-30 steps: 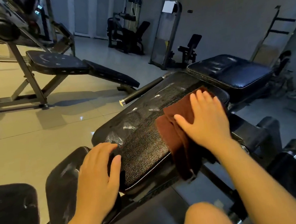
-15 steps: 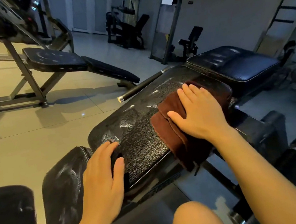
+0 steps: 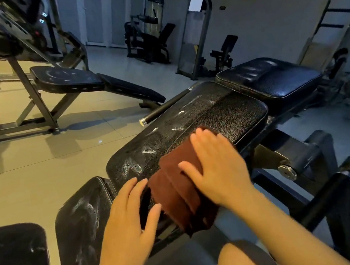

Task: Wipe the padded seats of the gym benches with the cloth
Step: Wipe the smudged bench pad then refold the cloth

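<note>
Nearer me now, my right hand [image 3: 218,166] presses the cloth [image 3: 178,191] flat-fingered onto the seat [image 3: 223,111]; my left hand [image 3: 129,212] rests spread beside it.

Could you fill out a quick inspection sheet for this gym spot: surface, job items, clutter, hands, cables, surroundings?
Surface: black padded bench seat, textured, with pale smears on its left part.
Job's things: brown cloth, folded, on the seat's near end, hanging over the edge.
Clutter: nothing seen.
Grips: right hand pressed flat on the cloth; left hand with straight fingers on the seat's near corner, beside the cloth.
Cables: nothing seen.
Surroundings: another padded seat just beyond; incline bench on the tiled floor; weight machines by the far wall.
</note>
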A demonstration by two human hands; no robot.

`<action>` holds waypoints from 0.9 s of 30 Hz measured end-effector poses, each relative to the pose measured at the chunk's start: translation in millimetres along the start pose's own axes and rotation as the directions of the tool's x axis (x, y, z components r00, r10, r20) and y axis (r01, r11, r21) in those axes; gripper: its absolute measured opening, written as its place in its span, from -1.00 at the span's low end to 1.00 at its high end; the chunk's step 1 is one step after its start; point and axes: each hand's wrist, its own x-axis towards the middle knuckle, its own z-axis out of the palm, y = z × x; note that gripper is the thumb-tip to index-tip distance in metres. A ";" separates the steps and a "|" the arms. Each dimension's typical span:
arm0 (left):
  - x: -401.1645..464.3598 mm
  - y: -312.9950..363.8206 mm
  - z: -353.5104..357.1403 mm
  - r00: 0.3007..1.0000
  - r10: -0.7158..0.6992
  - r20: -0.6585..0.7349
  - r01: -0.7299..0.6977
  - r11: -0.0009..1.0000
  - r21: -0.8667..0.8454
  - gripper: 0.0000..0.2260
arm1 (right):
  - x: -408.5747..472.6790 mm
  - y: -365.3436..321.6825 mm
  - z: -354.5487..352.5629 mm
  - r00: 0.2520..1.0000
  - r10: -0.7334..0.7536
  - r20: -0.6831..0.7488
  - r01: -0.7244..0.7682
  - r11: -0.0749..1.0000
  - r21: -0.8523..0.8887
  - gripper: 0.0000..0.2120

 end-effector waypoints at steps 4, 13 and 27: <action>-1.3 -3.8 7.4 0.999 0.043 0.019 -0.045 0.993 0.105 -0.48 | 37.5 66.4 -22.3 0.984 0.177 -0.027 -0.179 0.975 -0.132 -0.25; 5.7 -1.3 -1.0 0.999 -0.038 -0.028 0.038 0.999 0.008 -0.53 | 72.0 104.1 -26.3 0.964 0.265 -0.017 -0.263 0.943 -0.204 -0.09; 13.5 -11.1 -48.9 0.971 -0.133 -0.199 0.098 0.979 -0.179 -0.67 | 2.6 -64.2 31.8 0.965 -0.235 0.114 0.236 0.972 0.008 -0.01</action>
